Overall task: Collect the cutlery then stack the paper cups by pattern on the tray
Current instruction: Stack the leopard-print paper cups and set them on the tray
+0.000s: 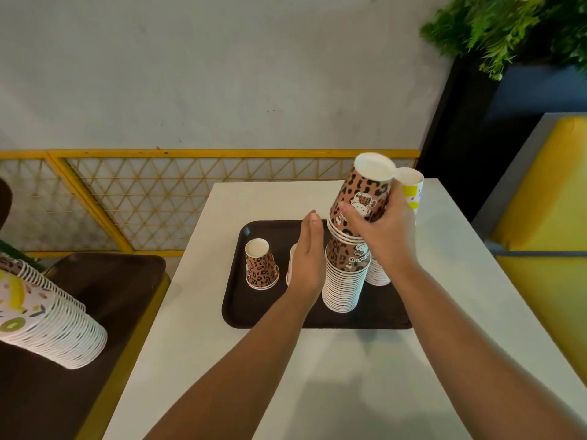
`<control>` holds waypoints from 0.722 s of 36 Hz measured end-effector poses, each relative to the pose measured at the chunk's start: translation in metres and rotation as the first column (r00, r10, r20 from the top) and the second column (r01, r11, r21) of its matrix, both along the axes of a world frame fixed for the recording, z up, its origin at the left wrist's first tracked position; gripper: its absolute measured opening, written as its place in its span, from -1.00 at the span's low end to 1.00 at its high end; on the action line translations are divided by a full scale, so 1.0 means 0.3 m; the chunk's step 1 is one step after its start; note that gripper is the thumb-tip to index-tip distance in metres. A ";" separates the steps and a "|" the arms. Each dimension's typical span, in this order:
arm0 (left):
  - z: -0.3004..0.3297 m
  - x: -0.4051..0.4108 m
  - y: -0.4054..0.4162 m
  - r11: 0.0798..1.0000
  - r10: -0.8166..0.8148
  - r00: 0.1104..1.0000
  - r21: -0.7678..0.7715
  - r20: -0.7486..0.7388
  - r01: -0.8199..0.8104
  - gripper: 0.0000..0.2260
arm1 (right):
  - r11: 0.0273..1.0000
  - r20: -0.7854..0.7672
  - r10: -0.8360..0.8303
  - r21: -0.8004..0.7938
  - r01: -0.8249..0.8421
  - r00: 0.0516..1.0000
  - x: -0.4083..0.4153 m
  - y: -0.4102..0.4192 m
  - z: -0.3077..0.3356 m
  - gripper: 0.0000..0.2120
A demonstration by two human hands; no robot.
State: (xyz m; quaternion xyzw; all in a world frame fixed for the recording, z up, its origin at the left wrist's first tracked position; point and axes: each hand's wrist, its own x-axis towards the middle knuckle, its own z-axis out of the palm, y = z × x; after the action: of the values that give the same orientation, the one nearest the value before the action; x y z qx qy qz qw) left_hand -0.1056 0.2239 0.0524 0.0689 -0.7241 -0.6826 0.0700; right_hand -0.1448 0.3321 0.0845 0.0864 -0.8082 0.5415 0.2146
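A dark brown tray (317, 322) lies on the white table (222, 360). On it stands a tall stack of upside-down leopard-print cups (344, 281). My right hand (381, 230) grips a short tilted bunch of leopard cups (365, 195) just above that stack's top. My left hand (309, 255), fingers straight, is held beside the stack on its left. A single upside-down leopard cup (261, 265) stands at the tray's left. A white cup (292, 265) is mostly hidden behind my left hand. A stack of yellow-patterned cups (411, 188) rises behind my right hand.
At the left, a long stack of fruit-patterned cups (47, 319) lies tilted over a dark brown seat (111, 281). A yellow lattice railing (158, 198) runs behind the table. A yellow bench (546, 233) stands to the right, with a green plant (508, 27) above it.
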 end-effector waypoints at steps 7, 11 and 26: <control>-0.095 -0.046 0.027 0.992 -0.063 0.998 0.112 0.023 0.060 -0.17 | 0.997 0.092 0.045 0.055 -0.050 0.995 -0.009 -0.005 -0.147 -0.34; -0.125 -0.060 0.045 0.992 -0.063 0.998 0.108 0.019 0.061 -0.25 | 0.996 0.132 0.070 0.044 -0.076 0.989 -0.017 -0.009 -0.185 -0.32; -0.093 0.017 0.058 1.000 0.015 0.998 0.026 0.063 -0.017 -0.69 | 0.995 0.129 0.090 0.034 -0.095 0.988 -0.005 -0.012 -0.211 -0.29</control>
State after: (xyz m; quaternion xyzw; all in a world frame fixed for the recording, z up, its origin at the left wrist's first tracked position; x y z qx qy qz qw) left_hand -0.1005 0.2411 0.0245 0.0972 -0.7163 -0.6890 0.0515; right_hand -0.1464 0.3285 0.0213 0.0933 -0.8260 0.5390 0.1358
